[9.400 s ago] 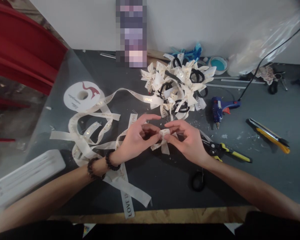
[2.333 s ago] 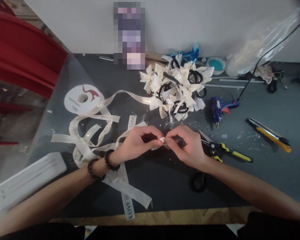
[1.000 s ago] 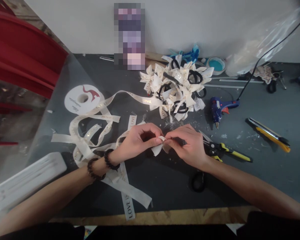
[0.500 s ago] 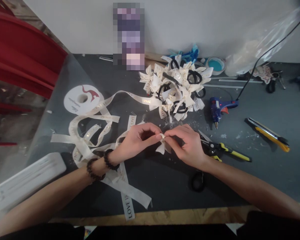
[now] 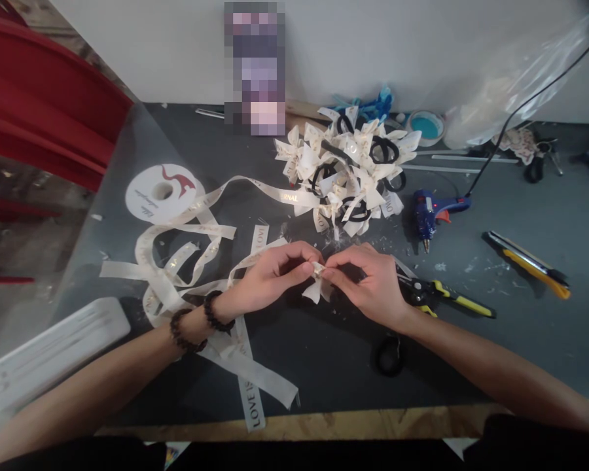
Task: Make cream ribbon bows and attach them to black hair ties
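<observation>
Between my hands is a small cream ribbon bow (image 5: 313,290), its tails hanging toward me. My left hand (image 5: 279,275) pinches the bow's knot from the left with thumb and finger. From the right, my right hand (image 5: 368,281) pinches the same knot, and its fingers hide part of the bow. Under and beside my left wrist lie loose lengths of printed cream ribbon (image 5: 250,376). A black hair tie (image 5: 388,356) rests on the table below my right wrist. Beyond my fingers is a pile of bows on black hair ties (image 5: 346,167).
A ribbon spool (image 5: 163,192) lies at left, near a white case (image 5: 59,353). To the right are a blue glue gun (image 5: 429,210) with its cord, yellow-and-black pliers (image 5: 451,297) and a yellow utility knife (image 5: 530,265). A roll of tape (image 5: 426,126) sits at the back.
Both hands stay at nearly the same place with the bow. Its hanging tail has swung slightly left, and my right fingers have shifted a little on the knot.
</observation>
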Motion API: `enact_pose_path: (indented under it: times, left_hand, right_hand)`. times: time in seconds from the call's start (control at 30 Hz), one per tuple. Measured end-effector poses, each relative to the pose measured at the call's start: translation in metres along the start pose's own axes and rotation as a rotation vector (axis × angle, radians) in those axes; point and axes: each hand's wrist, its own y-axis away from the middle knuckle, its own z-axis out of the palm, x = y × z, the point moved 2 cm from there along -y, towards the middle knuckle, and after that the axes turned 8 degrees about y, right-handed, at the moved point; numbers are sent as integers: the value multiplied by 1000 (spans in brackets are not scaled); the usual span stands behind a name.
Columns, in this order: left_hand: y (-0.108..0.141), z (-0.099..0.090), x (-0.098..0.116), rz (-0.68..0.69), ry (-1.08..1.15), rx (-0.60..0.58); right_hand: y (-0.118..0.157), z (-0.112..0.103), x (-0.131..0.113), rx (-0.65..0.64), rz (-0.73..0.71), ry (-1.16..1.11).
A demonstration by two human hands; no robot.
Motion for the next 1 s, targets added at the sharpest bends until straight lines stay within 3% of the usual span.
enact_pose_path:
  times: [0.1,0.23,0.4,0.7,1.0]
  left_hand:
    - [-2,1,1,39,-18,-11]
    - [-2,2,1,-7,-3,68]
    - [-1,3,0,-29,-23,111]
    - [0,2,-6,10,59,67]
    - [-2,-1,-6,52,-78,129]
  right_hand:
    - [0,1,-1,12,-72,54]
    - [2,3,-2,51,-136,122]
    - [3,4,-1,48,-100,146]
    - [2,3,0,79,-55,110]
    - [3,5,1,63,-105,131]
